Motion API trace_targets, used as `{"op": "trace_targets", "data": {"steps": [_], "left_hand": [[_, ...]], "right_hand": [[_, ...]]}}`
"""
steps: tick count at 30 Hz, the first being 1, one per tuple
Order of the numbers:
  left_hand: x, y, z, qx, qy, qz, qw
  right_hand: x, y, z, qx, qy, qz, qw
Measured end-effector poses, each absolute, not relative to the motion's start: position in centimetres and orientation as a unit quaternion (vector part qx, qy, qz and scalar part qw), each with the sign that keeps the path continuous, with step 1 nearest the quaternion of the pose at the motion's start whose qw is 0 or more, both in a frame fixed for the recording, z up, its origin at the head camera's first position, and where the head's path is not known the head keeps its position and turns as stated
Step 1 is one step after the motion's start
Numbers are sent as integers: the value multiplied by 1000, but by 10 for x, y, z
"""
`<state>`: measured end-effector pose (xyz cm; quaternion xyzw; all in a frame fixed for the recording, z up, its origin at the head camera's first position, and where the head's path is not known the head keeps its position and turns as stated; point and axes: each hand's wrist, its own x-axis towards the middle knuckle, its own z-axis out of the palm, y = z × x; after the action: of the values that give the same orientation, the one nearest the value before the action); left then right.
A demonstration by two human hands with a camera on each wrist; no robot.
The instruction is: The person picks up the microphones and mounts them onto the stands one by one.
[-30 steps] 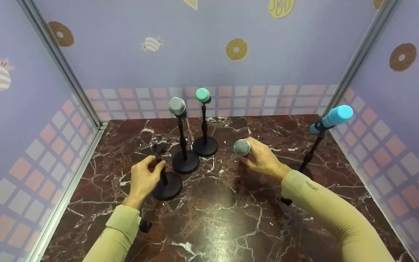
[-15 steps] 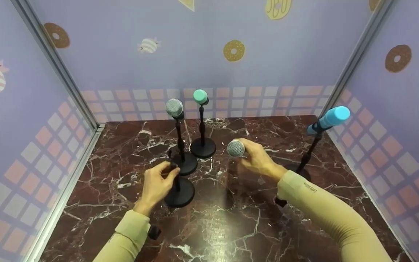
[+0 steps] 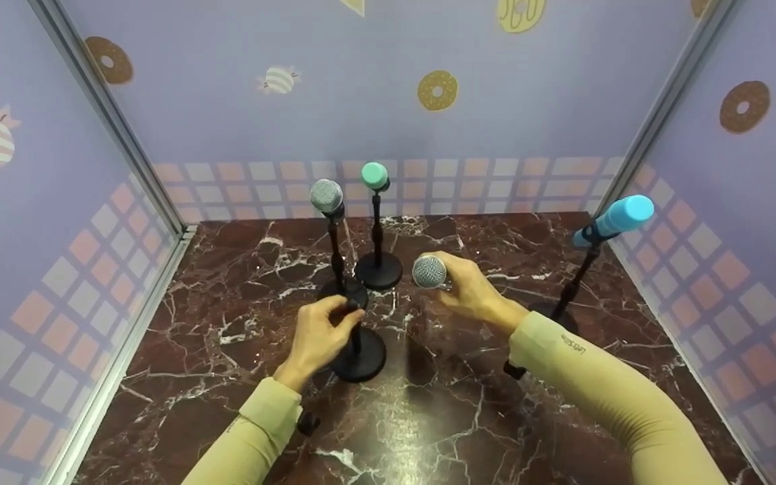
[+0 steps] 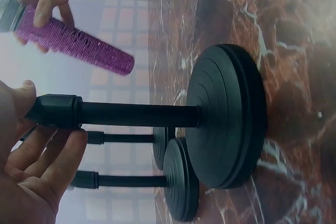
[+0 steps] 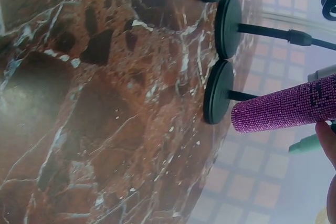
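Note:
My left hand (image 3: 320, 340) grips the upper tube of a black microphone stand (image 3: 364, 357), whose round base is low at the marble tabletop. In the left wrist view, thumb and fingers wrap the collar of this stand (image 4: 226, 116). My right hand (image 3: 474, 288) holds a microphone (image 3: 429, 271) in the air to the right, its silver mesh head toward the head camera. A purple, glittery handle shows on that microphone (image 5: 286, 106) in the right wrist view. The held stand's clip is partly hidden by the left fingers.
Behind the left hand, a silver-headed microphone (image 3: 327, 197) and a mint-green-headed one (image 3: 375, 176) sit on black stands. A bright blue microphone (image 3: 620, 215) is on a stand by the right forearm. Patterned panels (image 3: 388, 128) enclose the marble table (image 3: 415, 417).
My left hand has carried the stand rightward, now in front of the silver-headed microphone's stand. My right hand has shifted slightly left with the purple microphone, narrowing the gap between the hands.

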<state>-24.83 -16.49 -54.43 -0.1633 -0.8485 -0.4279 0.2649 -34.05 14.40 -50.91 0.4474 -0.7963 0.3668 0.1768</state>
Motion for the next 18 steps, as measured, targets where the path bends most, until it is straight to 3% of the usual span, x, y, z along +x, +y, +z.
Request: {"op": "trace_targets", "data": {"steps": [18], "left_hand": [[-254,-108,-546,-225,-826,-461,232]], "right_hand": [[-338,122,-472,493,-764,364,201]]}}
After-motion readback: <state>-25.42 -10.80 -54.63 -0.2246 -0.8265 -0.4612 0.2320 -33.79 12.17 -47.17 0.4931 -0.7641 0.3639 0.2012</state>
